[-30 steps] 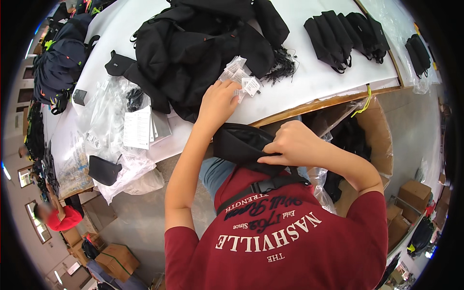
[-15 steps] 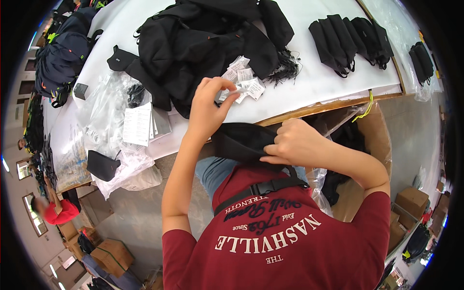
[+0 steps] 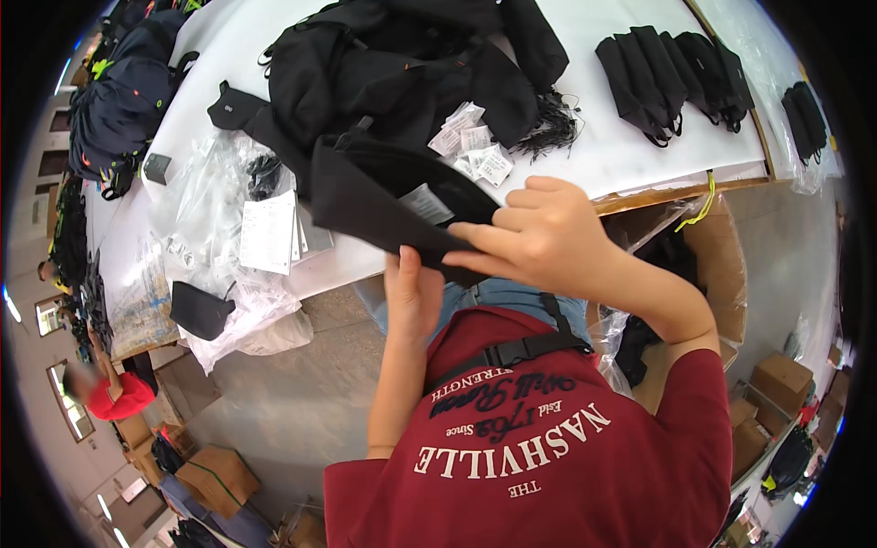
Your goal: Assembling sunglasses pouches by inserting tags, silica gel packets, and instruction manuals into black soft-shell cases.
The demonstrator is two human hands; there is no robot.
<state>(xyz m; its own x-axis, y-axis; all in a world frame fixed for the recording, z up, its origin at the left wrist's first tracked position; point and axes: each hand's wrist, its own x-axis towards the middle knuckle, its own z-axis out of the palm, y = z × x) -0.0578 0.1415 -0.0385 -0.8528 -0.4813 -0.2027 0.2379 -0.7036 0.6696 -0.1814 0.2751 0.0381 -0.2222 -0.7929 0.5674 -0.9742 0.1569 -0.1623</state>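
Note:
Between my hands is a black fabric pouch, tilted at the table's near edge with its mouth spread apart. Inside it a small whitish slip shows against the dark lining. My left hand grips the pouch's lower edge from below, thumb up and its other fingers mostly hidden. At the right end of the opening, my right hand is closed on the pouch's rim. A loose pile of white printed labels lies just beyond, beside a tangle of black cords.
Black bags are heaped at the table's far middle. Several finished-looking black pouches lie in a row at right. Clear plastic bags, printed cards and another black pouch sit left. An open carton stands below the table's right edge.
My left hand has come away from the label pile, down to the pouch's underside. The pouch has been raised and shifted left, and its inside with a whitish slip now shows.

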